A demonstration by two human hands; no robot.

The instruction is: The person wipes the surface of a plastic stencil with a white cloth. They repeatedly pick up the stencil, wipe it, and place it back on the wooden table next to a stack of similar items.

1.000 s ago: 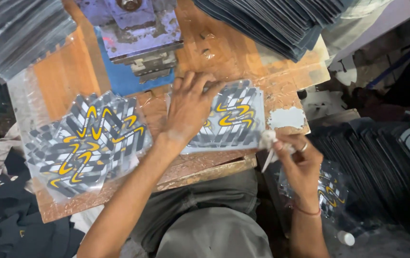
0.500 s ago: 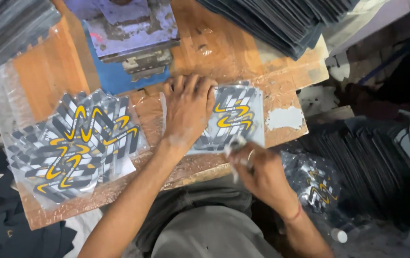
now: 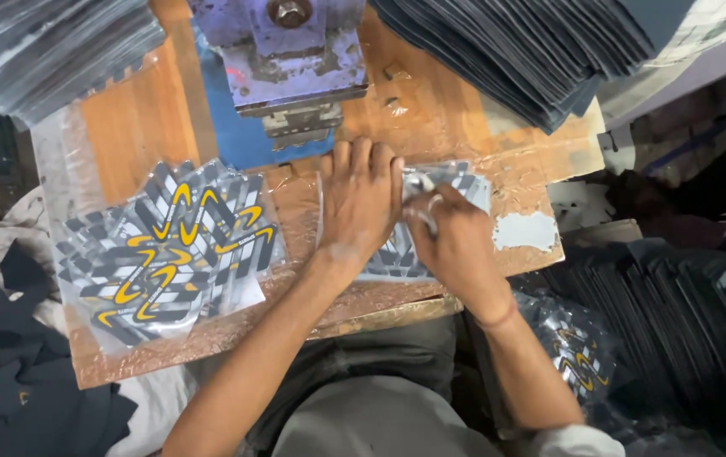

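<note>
Left hand [image 3: 361, 203], palm down with fingers spread, pins a patterned grey-and-yellow sheet [image 3: 397, 254] flat at frame centre on the foil-covered board [image 3: 211, 338]. Right hand [image 3: 452, 241] is curled, gripping what appears to be a small tool at the sheet's upper edge; its tip is hidden. The step in hand seems to be working that edge; the next move calls for steady downward pressure. A finished stack [image 3: 168, 254] lies centre-left, below the blue press [image 3: 291, 68].

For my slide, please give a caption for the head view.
Both hands, left and right, press a patterned sheet flat on the wooden bench.
</note>
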